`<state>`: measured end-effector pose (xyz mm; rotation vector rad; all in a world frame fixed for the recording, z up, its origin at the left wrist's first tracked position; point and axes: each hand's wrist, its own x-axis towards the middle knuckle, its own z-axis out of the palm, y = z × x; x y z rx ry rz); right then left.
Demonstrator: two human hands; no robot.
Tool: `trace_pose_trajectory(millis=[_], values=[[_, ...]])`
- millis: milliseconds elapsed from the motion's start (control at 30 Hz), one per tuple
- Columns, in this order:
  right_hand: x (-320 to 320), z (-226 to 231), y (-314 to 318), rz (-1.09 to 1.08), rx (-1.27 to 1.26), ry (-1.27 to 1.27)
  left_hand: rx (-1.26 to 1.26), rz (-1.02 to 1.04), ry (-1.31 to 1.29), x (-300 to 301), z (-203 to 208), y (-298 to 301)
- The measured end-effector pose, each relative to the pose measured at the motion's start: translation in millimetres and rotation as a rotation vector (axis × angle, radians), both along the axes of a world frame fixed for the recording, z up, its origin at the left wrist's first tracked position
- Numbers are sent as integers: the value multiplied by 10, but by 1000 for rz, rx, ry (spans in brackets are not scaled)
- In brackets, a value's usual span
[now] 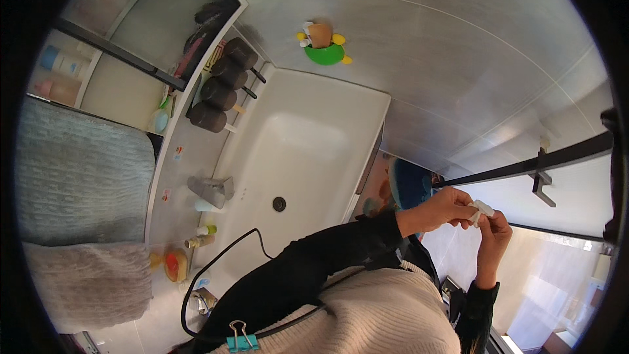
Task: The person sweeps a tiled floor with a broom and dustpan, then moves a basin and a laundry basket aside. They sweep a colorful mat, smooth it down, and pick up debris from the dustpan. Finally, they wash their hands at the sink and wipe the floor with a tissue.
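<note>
Both of my hands meet at the right, well out from my body. My left hand (438,211) reaches across from the left in a black sleeve, its fingers pinched on a small, crumpled white piece (482,210), like tissue or thin cloth. From below, my right hand (496,241) comes up to it, with fingertips closed on the piece's lower edge. The fingers cover part of the white piece, so its exact kind cannot be made out.
A white washbasin (308,131) with a dark drain (279,204) lies left of my hands. Dark cups (223,85) stand along its back ledge. Towels (85,177) hang at the left. A black-framed glass door (557,190) with a handle (541,180) stands close beside my hands.
</note>
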<state>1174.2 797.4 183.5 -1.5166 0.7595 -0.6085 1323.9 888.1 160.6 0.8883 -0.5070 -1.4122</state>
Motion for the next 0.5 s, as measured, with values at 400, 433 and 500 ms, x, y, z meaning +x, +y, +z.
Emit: trace_pose_trajectory(millis=[400,433,500], values=[[256,-39,-3,47,-132,60,-193,393,-1024,57,-126,12],[289,-32,16,42,-110,62,-129,305,-867,81,-103,47],[364,-27,39,50,-21,46,-83,222,-668,141,-59,117]])
